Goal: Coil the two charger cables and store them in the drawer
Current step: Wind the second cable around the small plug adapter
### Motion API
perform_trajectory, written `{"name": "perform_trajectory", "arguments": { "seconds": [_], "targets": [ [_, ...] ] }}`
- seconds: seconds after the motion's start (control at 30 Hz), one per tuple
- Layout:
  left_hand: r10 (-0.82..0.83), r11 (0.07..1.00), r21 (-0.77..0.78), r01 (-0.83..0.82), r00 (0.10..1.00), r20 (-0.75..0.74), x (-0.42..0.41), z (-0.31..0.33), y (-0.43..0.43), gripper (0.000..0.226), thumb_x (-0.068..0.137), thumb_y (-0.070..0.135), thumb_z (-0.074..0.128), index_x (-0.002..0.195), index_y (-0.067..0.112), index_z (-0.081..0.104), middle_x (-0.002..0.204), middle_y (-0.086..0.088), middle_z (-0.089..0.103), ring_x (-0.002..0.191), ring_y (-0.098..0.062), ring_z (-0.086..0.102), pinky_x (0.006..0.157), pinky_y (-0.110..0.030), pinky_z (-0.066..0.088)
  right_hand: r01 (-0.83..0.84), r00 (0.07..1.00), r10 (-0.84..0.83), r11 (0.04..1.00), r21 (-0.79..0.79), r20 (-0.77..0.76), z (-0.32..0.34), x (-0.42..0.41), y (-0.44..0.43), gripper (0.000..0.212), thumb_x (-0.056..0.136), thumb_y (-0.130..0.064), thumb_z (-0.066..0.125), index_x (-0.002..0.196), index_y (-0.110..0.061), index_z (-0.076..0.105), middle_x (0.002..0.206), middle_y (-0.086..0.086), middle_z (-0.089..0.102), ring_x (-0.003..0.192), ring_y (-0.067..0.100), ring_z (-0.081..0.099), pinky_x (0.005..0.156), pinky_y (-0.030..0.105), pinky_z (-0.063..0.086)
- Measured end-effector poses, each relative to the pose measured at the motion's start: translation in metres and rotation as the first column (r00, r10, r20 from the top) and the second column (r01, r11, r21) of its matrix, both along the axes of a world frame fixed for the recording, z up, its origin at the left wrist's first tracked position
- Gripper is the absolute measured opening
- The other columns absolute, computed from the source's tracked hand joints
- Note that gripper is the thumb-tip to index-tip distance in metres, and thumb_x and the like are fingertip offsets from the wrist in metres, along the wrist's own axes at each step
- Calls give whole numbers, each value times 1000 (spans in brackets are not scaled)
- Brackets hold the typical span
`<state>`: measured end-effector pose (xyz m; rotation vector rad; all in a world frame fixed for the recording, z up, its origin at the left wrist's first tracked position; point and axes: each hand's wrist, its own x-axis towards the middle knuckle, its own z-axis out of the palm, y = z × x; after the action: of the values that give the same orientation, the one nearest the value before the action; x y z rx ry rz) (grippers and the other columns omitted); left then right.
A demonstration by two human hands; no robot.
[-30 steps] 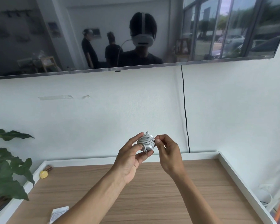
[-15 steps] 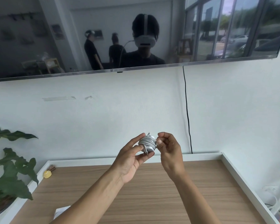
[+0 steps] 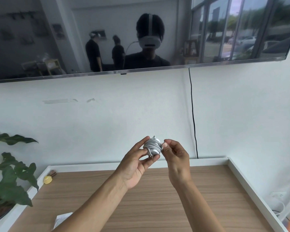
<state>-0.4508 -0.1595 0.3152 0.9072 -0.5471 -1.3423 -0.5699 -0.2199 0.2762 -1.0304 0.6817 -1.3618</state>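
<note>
A white charger with its grey cable wound around it (image 3: 153,146) is held up in front of the wall, above the wooden cabinet top (image 3: 157,198). My left hand (image 3: 135,163) grips the bundle from the left and below, thumb and fingers around it. My right hand (image 3: 175,156) pinches the cable's end at the right side of the bundle, its fingers curled. A short loop of cable hangs down at the bundle's front. No drawer and no second cable are in view.
A white raised rim (image 3: 251,185) borders the cabinet top. A small yellow object (image 3: 47,179) sits at the back left corner, a white paper (image 3: 61,220) near the front left. A leafy plant (image 3: 8,178) stands left. A black cord (image 3: 193,118) runs down the wall under a wall screen (image 3: 141,36).
The hands and the wound charger stay at nearly the same spot. My right fingers have shifted slightly on the cable end at the bundle's right side.
</note>
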Motion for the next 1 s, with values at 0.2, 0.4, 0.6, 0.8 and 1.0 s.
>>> {"name": "perform_trajectory", "arguments": {
  "seconds": [0.2,0.4,0.6,0.8,1.0],
  "targets": [
    [-11,999,-37,10,1000,-27,-1,-7,3,39,94,-7,45,122,13,63,114,-21,69,94,-33,70,86,-36,59,-129,992,128,990,-54,-19,-5,1,8,22,97,-23,48,113,-17,63,104,3,71,105,17,65,96,31,49],
    [-70,996,-43,74,994,89,12,-20,5,44,93,-5,47,132,14,55,114,-17,70,93,-27,69,81,-31,59,-268,943,227,951,-152,-245,-13,-1,12,47,85,-8,68,128,-18,54,115,0,68,112,9,62,84,19,52],
    [-81,993,-45,107,917,392,45,-42,22,60,80,1,60,135,22,51,123,-14,66,107,-34,68,92,-45,55,-351,907,297,926,-143,-298,-20,15,10,42,82,-4,69,120,-21,58,107,-8,72,104,4,65,80,15,51],
    [97,995,-58,-80,669,737,92,-63,42,54,74,26,78,124,31,59,110,0,70,96,-18,71,92,-41,55,-489,797,406,868,-82,-448,-35,53,8,45,82,-11,71,123,-21,56,121,-2,65,114,8,61,96,29,50],
    [138,975,-26,-219,515,846,151,-95,72,54,79,5,77,116,40,58,115,9,66,98,-13,66,84,-29,55,-606,618,349,782,-144,-705,-62,110,14,46,80,-13,74,119,-30,55,113,-16,61,99,3,60,94,21,49]
  ]
}}
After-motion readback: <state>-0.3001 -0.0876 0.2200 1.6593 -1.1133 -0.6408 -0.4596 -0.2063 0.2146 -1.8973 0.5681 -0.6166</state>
